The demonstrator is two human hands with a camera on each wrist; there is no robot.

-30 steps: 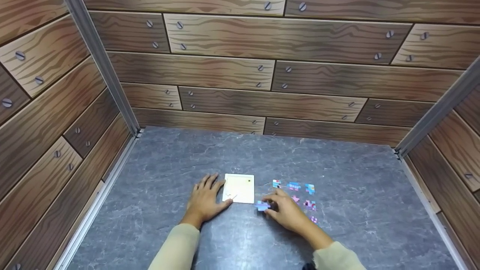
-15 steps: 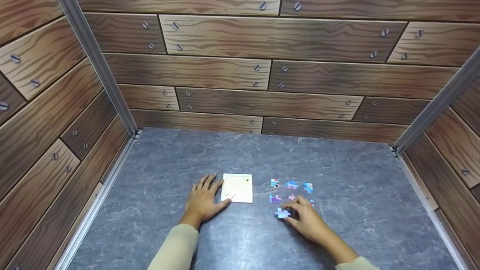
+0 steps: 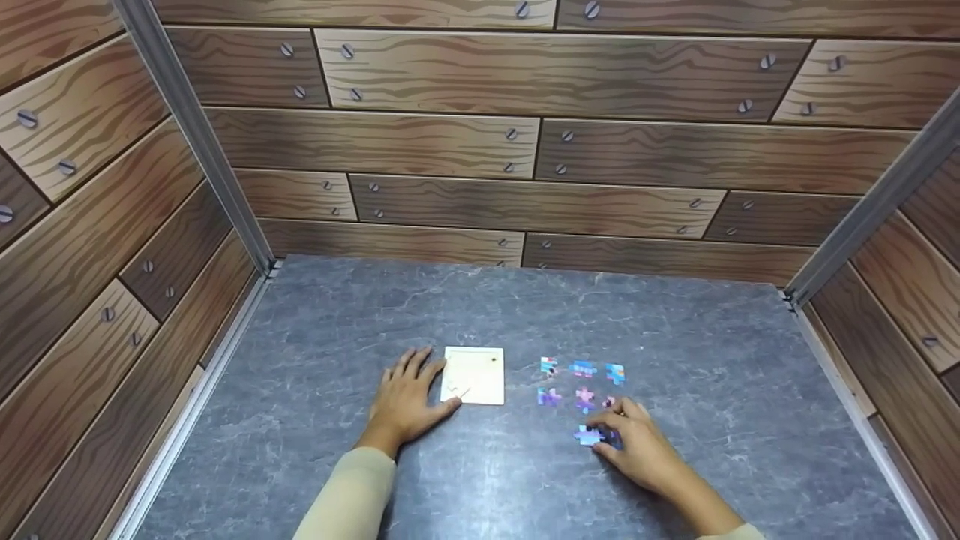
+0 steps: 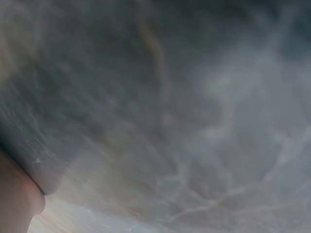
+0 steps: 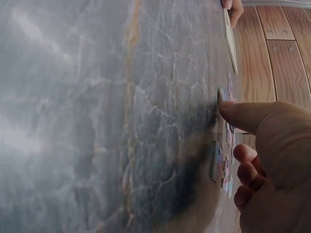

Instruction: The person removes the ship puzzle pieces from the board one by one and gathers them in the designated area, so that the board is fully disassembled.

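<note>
A blue and purple jigsaw puzzle piece (image 3: 588,435) is pinched between the thumb and fingers of my right hand (image 3: 637,446), low over the grey table. In the right wrist view, the thumb (image 5: 243,115) presses the piece's near edge. My left hand (image 3: 405,401) lies flat with spread fingers at the left side of a cream-coloured square board (image 3: 474,375); its thumb rests at the board's lower left corner. Just beyond the right hand, two rows of colourful pieces include a pink one (image 3: 584,398) and a blue one (image 3: 583,368). The right hand partly covers some pieces.
Grey marbled tabletop (image 3: 360,300) surrounds the board and pieces. Wood-patterned walls (image 3: 450,142) enclose the back and both sides, with metal rails (image 3: 202,150) at the corners. The left wrist view holds mostly blurred tabletop.
My right hand has carried the pinched puzzle piece rightward, from beside the board's lower right corner to below the rows of pieces. The left hand has stayed by the board.
</note>
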